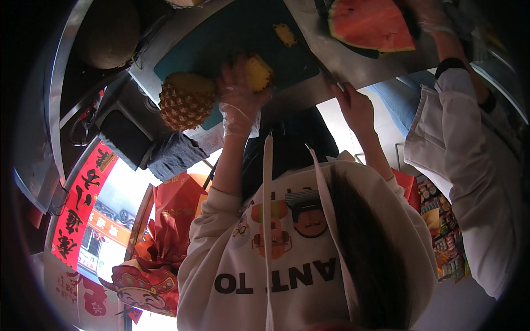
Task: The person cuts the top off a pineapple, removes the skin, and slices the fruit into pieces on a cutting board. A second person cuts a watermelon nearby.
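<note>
My left hand [240,93], in a clear plastic glove, grips a peeled yellow pineapple piece [259,73] on a dark green cutting board [207,41]. Dark eyes dot the edge of that piece. Beside the same hand, at the board's near left edge, lies a larger cut pineapple part [187,103] with its rind on. My bare right hand [354,105] holds a knife [340,86] by the handle; its dark blade is hard to make out along the board's right side. A small pineapple offcut [285,35] lies farther up the board.
At the right, a co-worker's gloved hand [428,14] is beside a cut watermelon piece [372,27] on the steel counter [352,68]. A large round brownish object [108,35] sits far left. A dark cloth [176,156] hangs near the counter's left end.
</note>
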Tool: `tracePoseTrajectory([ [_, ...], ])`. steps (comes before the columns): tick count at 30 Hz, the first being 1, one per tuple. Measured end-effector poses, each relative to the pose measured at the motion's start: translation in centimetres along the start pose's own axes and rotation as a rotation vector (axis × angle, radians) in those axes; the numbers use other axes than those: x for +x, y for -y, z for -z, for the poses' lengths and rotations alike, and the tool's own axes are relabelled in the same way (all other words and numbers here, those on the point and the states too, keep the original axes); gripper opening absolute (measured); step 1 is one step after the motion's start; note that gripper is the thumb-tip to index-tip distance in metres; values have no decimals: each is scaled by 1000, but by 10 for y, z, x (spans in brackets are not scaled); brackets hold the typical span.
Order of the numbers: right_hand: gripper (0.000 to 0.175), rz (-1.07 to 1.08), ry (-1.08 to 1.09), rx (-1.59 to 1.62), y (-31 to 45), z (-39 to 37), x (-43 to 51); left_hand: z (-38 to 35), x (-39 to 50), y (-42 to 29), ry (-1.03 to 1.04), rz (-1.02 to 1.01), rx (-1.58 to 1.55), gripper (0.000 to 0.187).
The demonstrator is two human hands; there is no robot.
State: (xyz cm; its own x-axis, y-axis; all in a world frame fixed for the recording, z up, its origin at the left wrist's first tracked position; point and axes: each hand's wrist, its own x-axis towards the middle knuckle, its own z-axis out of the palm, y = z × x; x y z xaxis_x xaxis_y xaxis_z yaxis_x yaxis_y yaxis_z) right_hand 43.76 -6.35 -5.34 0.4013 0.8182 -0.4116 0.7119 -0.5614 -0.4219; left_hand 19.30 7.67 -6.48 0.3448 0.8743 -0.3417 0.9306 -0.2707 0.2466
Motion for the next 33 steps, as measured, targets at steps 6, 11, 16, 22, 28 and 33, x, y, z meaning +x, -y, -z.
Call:
tracePoseTrajectory([
  [6,30,61,-140,-147,9,10,-15,-7,0,7,-54,-33,-5,106],
  [11,26,282,-126,-139,5,10,-17,-7,-1,7,-14,-7,53,106],
  [16,28,470,-138,-281,-3,0,4,-5,0,6,-72,-81,58,104],
  [22,31,543,-140,-389,-8,1,22,-3,2,3,-74,-64,96,102],
  [28,32,559,-128,-357,-12,3,29,0,4,1,-80,-64,97,104],
  [33,31,563,-129,-346,-14,2,28,0,4,1,-64,-54,122,107],
])
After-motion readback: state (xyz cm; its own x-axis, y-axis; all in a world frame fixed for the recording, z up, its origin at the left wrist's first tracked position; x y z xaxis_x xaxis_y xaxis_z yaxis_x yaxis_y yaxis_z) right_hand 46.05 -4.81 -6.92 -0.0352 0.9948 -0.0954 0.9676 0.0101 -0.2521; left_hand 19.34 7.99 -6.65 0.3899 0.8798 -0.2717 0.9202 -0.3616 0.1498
